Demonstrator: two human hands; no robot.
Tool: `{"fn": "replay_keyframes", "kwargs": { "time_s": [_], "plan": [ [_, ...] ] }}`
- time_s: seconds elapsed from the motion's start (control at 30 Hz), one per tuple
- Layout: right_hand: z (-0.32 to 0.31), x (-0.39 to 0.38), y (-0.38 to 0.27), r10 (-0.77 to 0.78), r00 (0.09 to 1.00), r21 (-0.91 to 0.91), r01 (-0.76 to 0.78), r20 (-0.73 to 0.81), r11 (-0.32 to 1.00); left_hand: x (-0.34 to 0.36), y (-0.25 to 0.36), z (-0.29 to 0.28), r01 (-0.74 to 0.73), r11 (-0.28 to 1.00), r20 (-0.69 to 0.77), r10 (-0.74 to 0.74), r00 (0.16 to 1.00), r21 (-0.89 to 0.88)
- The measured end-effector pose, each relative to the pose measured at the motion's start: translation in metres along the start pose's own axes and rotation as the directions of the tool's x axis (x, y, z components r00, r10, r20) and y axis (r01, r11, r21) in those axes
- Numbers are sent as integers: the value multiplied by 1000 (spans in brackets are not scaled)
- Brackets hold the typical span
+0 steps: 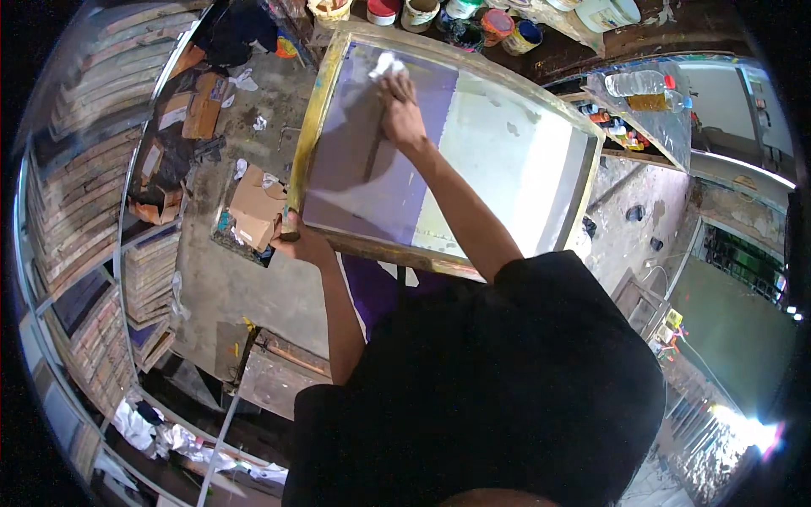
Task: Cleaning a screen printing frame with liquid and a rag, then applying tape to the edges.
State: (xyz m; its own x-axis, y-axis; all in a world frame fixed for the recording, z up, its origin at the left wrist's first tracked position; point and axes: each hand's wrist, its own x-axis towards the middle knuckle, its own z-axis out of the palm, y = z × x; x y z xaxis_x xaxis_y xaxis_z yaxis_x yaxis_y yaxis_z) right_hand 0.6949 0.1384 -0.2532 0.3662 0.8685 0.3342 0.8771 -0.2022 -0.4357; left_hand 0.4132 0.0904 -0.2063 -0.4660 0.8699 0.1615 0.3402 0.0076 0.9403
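A large wooden-framed screen (pixel 498 127) is tilted in front of me, its mesh purple on the left part and pale on the right. My right hand (pixel 404 114) presses a crumpled white rag or paper wad (pixel 385 65) against the upper purple area, with its fingers over the wad. My left hand (pixel 291 232) grips the frame at its lower left corner. Behind that hand, lower down, lies an opened cardboard box (pixel 253 203). Part of a purple surface (pixel 367 291) shows below the screen, largely hidden by it and my body.
Paint tubs (pixel 422 13) line the top edge. Racks of stacked frames (pixel 80 211) run along the left. A shelf with plastic bottles (pixel 634 83) stands at upper right. Boxes (pixel 204 106) and scraps lie on the floor. A wooden table (pixel 270 380) is at lower left.
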Motion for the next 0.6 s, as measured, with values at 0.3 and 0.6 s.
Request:
{"fn": "replay_keyframes", "kwargs": {
  "time_s": [0.3, 0.6],
  "plan": [
    [-1, -36, -91, -283, 931, 406, 172, 231, 897, 11, -25, 7, 196, 823, 18, -220, 975, -533],
    [-53, -108, -185, -53, 888, 761, -359, 457, 540, 6, -40, 9, 187, 662, 21, -251, 968, -725]
  ]
}}
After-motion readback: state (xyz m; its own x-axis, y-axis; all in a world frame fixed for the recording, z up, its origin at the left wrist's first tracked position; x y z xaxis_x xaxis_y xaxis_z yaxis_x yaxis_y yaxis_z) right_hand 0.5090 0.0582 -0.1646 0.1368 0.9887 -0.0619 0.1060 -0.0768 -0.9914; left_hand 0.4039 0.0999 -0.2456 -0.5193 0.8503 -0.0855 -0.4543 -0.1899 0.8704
